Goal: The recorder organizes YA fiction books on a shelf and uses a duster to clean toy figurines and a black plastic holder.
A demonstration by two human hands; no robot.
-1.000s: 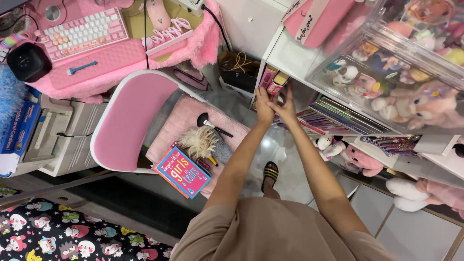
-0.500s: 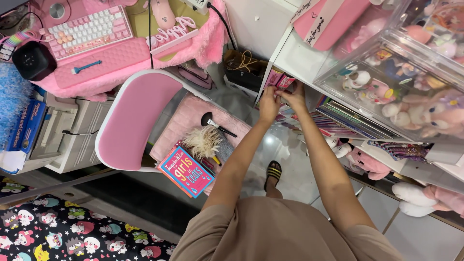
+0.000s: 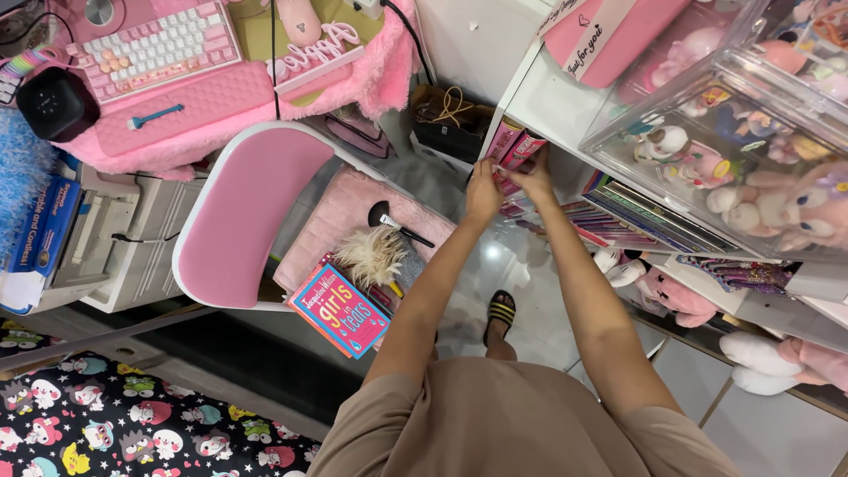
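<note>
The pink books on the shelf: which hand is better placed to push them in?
Probably the right hand. Its fingers already rest on the pink books standing at the shelf's end. The left hand sits slightly lower beside them, touching only their near edge.

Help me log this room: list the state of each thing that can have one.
Left hand: gripping pink books on the shelf.
Right hand: on the same books.
Pink books: upright, at the shelf's end.
Pink book: closed, flat on the chair seat.
Makeup brush: lying on the seat.
Clear box: closed, filled with plush toys.
</note>
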